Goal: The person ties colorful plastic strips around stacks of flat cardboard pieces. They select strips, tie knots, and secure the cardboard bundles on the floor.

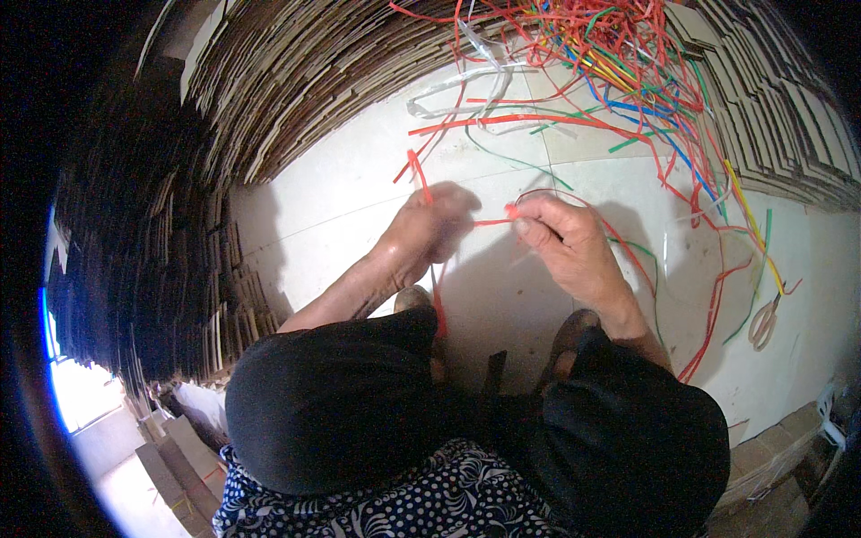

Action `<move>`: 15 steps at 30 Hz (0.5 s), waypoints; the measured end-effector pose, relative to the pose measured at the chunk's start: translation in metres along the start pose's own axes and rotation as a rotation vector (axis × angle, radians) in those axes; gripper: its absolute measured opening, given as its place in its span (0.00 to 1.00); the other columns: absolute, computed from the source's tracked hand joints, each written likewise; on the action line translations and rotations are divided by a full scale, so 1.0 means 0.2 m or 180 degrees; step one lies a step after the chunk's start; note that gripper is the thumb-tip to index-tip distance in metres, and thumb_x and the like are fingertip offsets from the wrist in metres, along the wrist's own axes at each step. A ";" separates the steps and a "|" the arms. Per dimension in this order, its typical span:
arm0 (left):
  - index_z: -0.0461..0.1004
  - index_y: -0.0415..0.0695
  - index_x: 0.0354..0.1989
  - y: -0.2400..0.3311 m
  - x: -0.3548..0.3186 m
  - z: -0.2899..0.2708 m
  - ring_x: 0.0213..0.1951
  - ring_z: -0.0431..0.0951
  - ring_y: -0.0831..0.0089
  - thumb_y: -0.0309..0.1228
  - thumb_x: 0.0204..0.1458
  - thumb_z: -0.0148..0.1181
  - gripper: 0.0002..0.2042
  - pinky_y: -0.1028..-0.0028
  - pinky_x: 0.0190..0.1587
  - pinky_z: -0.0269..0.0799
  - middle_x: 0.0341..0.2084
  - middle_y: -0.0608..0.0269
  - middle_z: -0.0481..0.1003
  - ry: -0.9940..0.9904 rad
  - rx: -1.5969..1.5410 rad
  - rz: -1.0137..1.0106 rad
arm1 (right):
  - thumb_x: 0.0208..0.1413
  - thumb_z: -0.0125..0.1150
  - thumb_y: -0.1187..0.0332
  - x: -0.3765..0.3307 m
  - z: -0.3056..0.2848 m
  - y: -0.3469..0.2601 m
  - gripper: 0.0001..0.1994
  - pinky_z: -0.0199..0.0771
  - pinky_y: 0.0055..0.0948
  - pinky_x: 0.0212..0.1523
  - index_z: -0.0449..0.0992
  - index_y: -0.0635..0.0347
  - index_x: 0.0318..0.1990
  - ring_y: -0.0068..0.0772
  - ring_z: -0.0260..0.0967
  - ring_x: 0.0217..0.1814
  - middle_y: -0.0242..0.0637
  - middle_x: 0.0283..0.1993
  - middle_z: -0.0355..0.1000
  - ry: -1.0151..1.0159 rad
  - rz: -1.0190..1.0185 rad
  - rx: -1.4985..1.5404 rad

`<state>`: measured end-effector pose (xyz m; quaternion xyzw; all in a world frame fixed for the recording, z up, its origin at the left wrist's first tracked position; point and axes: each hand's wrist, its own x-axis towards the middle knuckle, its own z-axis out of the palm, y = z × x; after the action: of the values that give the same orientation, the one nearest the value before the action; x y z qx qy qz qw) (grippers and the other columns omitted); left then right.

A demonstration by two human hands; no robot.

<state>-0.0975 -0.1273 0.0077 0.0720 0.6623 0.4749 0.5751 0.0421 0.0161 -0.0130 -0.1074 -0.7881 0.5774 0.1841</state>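
My left hand [429,229] is closed, its fingers partly blurred, around a red plastic strap [491,222]. One piece of red strap sticks up above that hand, and another hangs below it toward the floor between my feet. To the right, my right hand [574,242] pinches the red strap between thumb and fingertips, where a small bunched bit shows. A short stretch of strap runs nearly level between the two hands. Both hands are above the pale floor, in front of my bent knees.
A tangled heap of red, blue, yellow, green and white straps [601,45] lies at the far right. Scissors [764,325] rest on the tiled floor [332,224] at the right. Stacked flat cardboard sheets [296,90] line the left and back; another stack [780,99] stands far right.
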 end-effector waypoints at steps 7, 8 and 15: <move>0.68 0.44 0.41 -0.07 -0.06 0.10 0.16 0.55 0.82 0.47 0.55 0.48 0.18 0.81 0.19 0.50 0.20 0.69 0.67 -0.0860 -0.0910 0.0218 | 0.49 0.53 0.76 -0.06 0.07 -0.02 0.08 0.70 0.33 0.28 0.72 0.62 0.39 0.45 0.71 0.28 0.46 0.25 0.70 -0.0031 -0.0260 -0.0512; 0.69 0.45 0.39 -0.03 -0.07 0.10 0.15 0.54 0.83 0.43 0.55 0.51 0.14 0.82 0.18 0.48 0.20 0.71 0.66 -0.0937 -0.1217 0.0037 | 0.49 0.53 0.73 -0.07 0.08 -0.02 0.03 0.67 0.37 0.24 0.69 0.61 0.32 0.46 0.69 0.25 0.45 0.21 0.68 -0.0044 -0.0454 -0.0768; 0.71 0.47 0.34 -0.07 -0.03 0.04 0.14 0.53 0.85 0.37 0.54 0.55 0.08 0.83 0.16 0.46 0.18 0.74 0.65 -0.0693 -0.0831 -0.0003 | 0.51 0.50 0.72 -0.07 0.10 -0.03 0.02 0.62 0.43 0.17 0.68 0.59 0.30 0.49 0.66 0.17 0.45 0.16 0.65 -0.0397 -0.0389 -0.0993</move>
<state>-0.0831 -0.1352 0.0029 0.0474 0.5288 0.5460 0.6481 0.0470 -0.0086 -0.0142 -0.0506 -0.8831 0.4414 0.1507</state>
